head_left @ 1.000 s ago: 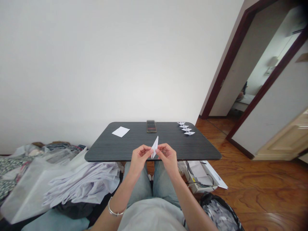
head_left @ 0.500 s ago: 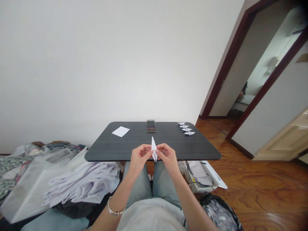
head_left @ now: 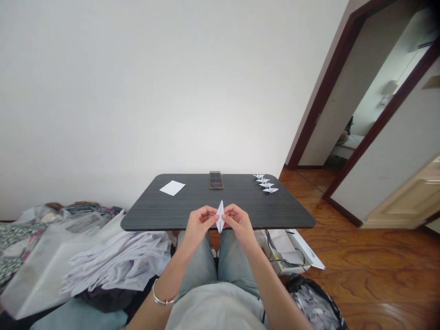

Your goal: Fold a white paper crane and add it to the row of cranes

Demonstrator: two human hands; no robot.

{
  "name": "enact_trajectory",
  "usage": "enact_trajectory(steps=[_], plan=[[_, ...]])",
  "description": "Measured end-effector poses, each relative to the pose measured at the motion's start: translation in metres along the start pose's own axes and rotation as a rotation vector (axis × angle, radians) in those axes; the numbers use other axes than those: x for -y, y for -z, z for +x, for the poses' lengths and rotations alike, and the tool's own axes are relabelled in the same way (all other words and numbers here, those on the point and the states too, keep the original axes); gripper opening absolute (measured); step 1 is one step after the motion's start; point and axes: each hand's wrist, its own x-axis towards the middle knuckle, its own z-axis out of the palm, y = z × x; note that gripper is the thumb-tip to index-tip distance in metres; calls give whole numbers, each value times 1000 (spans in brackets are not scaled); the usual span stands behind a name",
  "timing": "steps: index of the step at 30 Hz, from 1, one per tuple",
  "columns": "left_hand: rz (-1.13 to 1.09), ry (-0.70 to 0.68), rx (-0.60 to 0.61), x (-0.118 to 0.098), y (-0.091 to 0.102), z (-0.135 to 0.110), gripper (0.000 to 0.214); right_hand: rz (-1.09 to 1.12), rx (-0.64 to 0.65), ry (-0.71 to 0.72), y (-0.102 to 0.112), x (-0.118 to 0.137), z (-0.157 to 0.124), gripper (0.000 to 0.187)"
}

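A narrow, diamond-shaped piece of folded white paper (head_left: 220,217) is held upright over the front edge of the dark table (head_left: 192,201). My left hand (head_left: 200,222) pinches its left side between thumb and fingers. From the other side my right hand (head_left: 238,221) grips it the same way, both thumbs facing me. Several folded paper cranes (head_left: 266,184) stand in a row at the table's back right. A stack of white paper sheets (head_left: 172,188) lies at the back left, and a phone (head_left: 216,180) rests at the middle of the back edge.
Piled white clothes (head_left: 120,261) and plastic bags lie left of my legs. Under the table's right side is a white box (head_left: 285,252) with papers and cables. A black-bagged bin (head_left: 314,302) stands at lower right. A wall rises behind the table; a doorway is at right.
The folded paper's upper tip has dropped lower and shifted slightly right, and it now looks like a shorter, more even diamond. Both hands keep nearly the same place.
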Motion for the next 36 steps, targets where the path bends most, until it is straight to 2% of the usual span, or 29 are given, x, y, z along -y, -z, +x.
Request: enact_trajectory(steps=[14,21,36], plan=[[-6,0,4,-2,0,2,7,18,-7,69,0,0,0,11],[35,-6,4,-1,1,3,7,-16,-6,124,1,-2,-1,14],[2,32,-7,5,1,2,11,-49,-17,64,4,-3,-2,16]])
